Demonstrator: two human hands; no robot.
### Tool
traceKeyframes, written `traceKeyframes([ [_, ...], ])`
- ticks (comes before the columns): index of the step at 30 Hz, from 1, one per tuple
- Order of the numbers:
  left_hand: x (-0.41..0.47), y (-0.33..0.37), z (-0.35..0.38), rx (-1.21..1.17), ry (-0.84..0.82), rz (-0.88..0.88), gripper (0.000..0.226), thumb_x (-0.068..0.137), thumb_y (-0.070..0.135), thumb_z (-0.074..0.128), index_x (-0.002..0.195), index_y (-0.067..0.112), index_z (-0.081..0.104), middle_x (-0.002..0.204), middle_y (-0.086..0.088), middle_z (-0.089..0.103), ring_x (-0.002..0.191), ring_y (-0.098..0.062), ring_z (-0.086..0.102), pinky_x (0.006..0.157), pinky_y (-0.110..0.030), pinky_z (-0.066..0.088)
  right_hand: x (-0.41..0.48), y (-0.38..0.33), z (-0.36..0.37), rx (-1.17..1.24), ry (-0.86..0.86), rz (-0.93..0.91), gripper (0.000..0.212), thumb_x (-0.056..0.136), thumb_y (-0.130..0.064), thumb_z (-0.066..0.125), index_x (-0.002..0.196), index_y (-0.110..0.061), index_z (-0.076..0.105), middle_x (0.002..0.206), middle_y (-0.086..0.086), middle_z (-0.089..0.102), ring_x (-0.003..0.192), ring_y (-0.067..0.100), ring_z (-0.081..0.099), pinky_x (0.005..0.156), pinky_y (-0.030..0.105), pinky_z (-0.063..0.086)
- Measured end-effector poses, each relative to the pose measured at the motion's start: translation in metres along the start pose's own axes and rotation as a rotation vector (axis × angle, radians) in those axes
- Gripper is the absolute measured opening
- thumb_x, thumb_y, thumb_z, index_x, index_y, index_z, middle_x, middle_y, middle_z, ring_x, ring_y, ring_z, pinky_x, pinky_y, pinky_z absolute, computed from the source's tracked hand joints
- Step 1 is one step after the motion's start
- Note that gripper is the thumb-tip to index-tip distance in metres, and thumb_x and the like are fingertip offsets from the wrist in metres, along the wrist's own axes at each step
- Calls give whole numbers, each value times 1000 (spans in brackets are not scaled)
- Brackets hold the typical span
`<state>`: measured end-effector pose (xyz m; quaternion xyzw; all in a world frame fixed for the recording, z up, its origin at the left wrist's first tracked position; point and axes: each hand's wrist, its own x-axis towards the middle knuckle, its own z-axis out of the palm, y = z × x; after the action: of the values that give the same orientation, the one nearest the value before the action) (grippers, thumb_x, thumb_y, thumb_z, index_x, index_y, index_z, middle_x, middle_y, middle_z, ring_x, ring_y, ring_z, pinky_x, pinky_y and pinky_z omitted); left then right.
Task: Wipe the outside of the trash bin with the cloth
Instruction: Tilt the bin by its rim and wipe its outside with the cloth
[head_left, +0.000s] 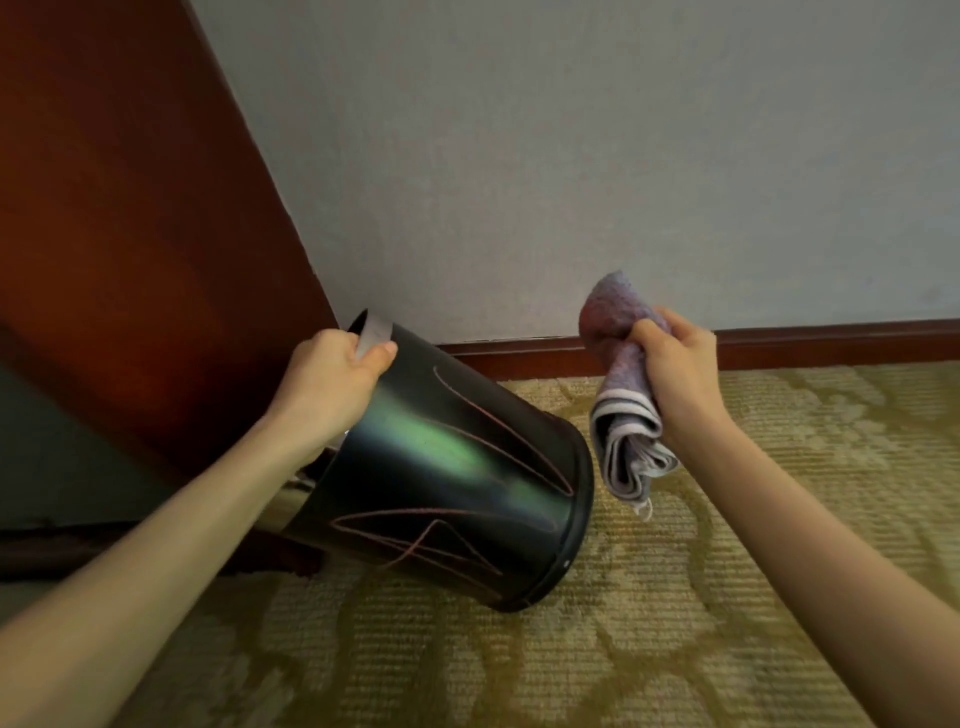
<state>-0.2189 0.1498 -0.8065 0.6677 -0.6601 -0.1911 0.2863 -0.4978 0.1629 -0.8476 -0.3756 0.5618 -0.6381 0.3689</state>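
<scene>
1 bin, black and glossy with thin looping lines, is tilted on the carpet, its base toward the right and near, its rim up at the left by the wooden panel. 1 cloth, folded and purplish, hangs just right of the bin, apart from it. 2 hands show. The left hand curls over the rim, thumb on the outer wall. The right hand is closed tight around the cloth's middle. Behind, a wall with a dark baseboard.

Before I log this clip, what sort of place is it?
Probably a hotel room or a similar indoor room: patterned carpet, a wooden baseboard under a plain wall, and a small black trash bin.
</scene>
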Motion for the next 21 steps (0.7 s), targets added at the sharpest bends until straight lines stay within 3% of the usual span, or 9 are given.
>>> traceKeyframes([
  [5,10,17,9,111,-17,31,45,94,36,53,68,-1,55,67,-12,54,66,-33,55,56,-36,33,-6,2,-3,-6,-17,12,14,78,1,48,69,-8,56,55,0,43,47,9,39,45,20,34],
  [9,18,27,14,36,-57,0,42,91,35,59,65,3,52,64,-14,52,64,-32,54,56,-34,34,-7,7,-8,21,13,52,20,79,0,48,63,-11,55,52,-3,45,46,9,40,45,19,35],
  [11,19,30,13,-66,-195,36,23,88,29,63,78,8,60,74,-11,60,69,-25,60,64,-32,42,-7,12,-7,45,41,75,24,78,0,48,59,-14,55,51,-5,46,49,10,41,46,21,35],
  [12,16,31,9,-120,-302,57,16,86,24,64,96,12,64,86,-9,67,79,-23,65,72,-33,47,-7,15,-6,53,50,88,21,78,0,49,62,-12,56,54,-1,46,53,12,42,49,23,35],
  [14,8,28,5,-149,-477,129,45,85,16,63,129,18,55,111,-1,69,100,-17,67,90,-36,51,-9,19,-3,64,60,113,13,78,-1,48,73,-7,59,61,4,45,58,17,41,53,28,35],
  [15,5,25,6,-107,-499,189,44,87,17,63,129,18,55,115,2,69,103,-13,66,92,-36,51,-9,21,-3,65,62,122,13,78,-2,48,74,-7,60,61,4,45,58,17,42,54,28,36],
  [17,-4,23,12,-10,-476,302,19,92,28,59,102,12,64,91,5,69,81,-1,63,77,-31,50,-10,24,-2,61,64,133,17,79,-2,48,70,-9,61,59,3,50,56,14,46,52,26,39],
  [19,-13,26,21,-1,-445,348,30,95,32,52,75,10,55,66,8,54,58,2,49,60,-24,39,-11,25,-4,68,63,143,21,80,-3,49,70,-12,65,61,3,55,56,13,50,52,25,43],
  [21,-21,31,32,-34,-416,377,32,96,31,50,69,15,50,62,8,49,55,0,45,56,-23,34,-11,25,-9,73,61,145,23,80,-3,49,70,-14,66,58,0,57,54,11,52,51,23,44],
])
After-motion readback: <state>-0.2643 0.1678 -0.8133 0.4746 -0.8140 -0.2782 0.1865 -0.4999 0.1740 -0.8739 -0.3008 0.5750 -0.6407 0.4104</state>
